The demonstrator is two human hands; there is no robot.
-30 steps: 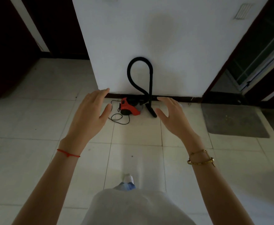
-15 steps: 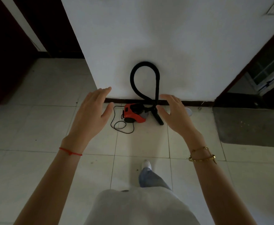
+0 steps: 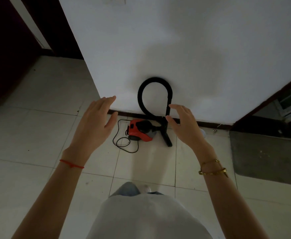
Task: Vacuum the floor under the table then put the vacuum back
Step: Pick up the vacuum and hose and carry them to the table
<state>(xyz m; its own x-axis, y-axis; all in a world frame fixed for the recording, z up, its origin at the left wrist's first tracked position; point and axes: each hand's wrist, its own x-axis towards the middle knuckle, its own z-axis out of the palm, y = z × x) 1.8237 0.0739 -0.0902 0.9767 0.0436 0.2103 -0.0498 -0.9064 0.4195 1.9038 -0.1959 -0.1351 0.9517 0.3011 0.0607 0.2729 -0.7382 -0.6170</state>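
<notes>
A small red and black vacuum (image 3: 139, 131) sits on the tiled floor against the foot of a white wall. Its black hose (image 3: 142, 90) loops up the wall and runs down into a black wand and nozzle (image 3: 167, 135) to the right of the body. A black cord (image 3: 122, 142) lies coiled at its left. My left hand (image 3: 94, 121) and my right hand (image 3: 184, 125) are both raised in front of me with relaxed fingers, holding nothing. The right hand appears beside the wand without touching it.
A white wall (image 3: 175, 40) stands straight ahead with a dark skirting board at its foot. A grey mat (image 3: 269, 156) lies on the floor at the right before a dark doorway. Another dark opening is at the left. Pale floor tiles (image 3: 29, 135) spread around me.
I have walked closer to the wall, so the vacuum looms larger and lower in view. Both hands stay raised and empty; the right hand now overlaps the wand in view.
</notes>
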